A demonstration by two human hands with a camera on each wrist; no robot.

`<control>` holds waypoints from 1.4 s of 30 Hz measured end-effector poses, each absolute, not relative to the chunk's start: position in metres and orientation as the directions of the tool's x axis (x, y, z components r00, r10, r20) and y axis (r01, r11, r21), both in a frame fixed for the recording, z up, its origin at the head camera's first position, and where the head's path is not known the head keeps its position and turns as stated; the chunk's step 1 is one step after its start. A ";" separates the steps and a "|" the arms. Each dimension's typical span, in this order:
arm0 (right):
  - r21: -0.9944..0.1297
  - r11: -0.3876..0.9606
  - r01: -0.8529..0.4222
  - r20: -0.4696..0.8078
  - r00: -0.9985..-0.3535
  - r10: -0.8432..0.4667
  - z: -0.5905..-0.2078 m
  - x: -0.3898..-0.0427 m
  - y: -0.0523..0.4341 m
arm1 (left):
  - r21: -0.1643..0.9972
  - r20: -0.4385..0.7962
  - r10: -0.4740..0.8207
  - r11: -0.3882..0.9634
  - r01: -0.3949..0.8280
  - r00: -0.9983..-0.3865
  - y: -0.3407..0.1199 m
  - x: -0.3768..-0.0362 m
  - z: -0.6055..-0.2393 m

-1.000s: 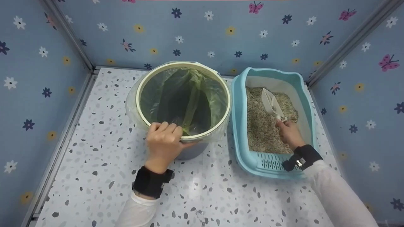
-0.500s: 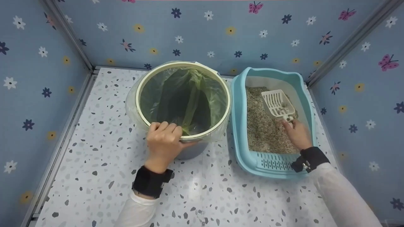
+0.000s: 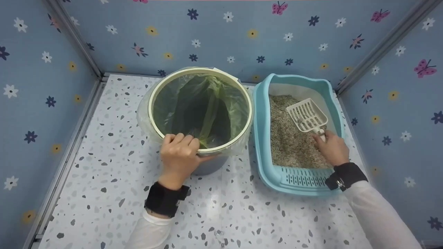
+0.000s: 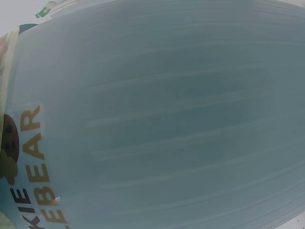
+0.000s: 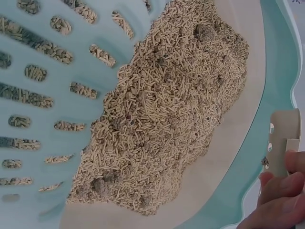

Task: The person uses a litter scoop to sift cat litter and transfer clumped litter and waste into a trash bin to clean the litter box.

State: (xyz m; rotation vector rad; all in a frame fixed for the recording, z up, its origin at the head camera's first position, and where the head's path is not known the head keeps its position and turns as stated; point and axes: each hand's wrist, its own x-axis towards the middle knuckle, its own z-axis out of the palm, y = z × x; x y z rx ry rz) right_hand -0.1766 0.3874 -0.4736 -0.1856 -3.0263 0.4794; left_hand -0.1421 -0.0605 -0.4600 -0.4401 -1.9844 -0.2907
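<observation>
My left hand (image 3: 180, 154) grips the near rim of a round trash can (image 3: 250, 114), fingers curled over the edge. A translucent yellow-green bag (image 3: 211, 103) lines the can and is folded over its rim. In the left wrist view the can's ribbed bluish wall (image 4: 181, 114) fills most of the frame. My right hand (image 3: 333, 148) holds the handle of a cream slotted litter scoop (image 3: 308, 114) above the litter (image 3: 290, 148). A small dark clump sits on the scoop. Darker clumps (image 5: 206, 32) lie on the pellets in the right wrist view.
A turquoise litter box (image 3: 262, 138) with a perforated front ledge (image 3: 301, 178) stands close to the can's right side. Beneath both lies a white speckled floor (image 3: 221, 214). Blue flowered panels (image 3: 221, 31) rise behind and on both sides.
The scoop has come up from the litter and turned so that its slotted face shows. My right hand has shifted right and slightly lower in view. The left hand stays put.
</observation>
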 end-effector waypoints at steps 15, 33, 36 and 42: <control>-0.358 0.925 0.130 -0.035 -0.991 0.126 -0.461 -0.172 0.383 | 0.006 0.907 0.175 0.904 0.428 -0.382 -0.061 -0.142 -0.459; -0.469 0.880 -0.071 -0.014 -0.996 -0.088 -0.392 -0.168 0.340 | 0.010 0.912 0.167 0.904 0.428 -0.374 -0.061 -0.144 -0.459; -0.460 0.879 -0.123 0.024 -0.992 -0.126 -0.376 -0.170 0.326 | 0.013 0.916 0.161 0.903 0.429 -0.368 -0.060 -0.144 -0.458; -0.406 0.885 -0.226 0.054 -0.973 -0.223 -0.346 -0.182 0.293 | 0.019 0.911 0.163 0.902 0.431 -0.380 -0.060 -0.144 -0.459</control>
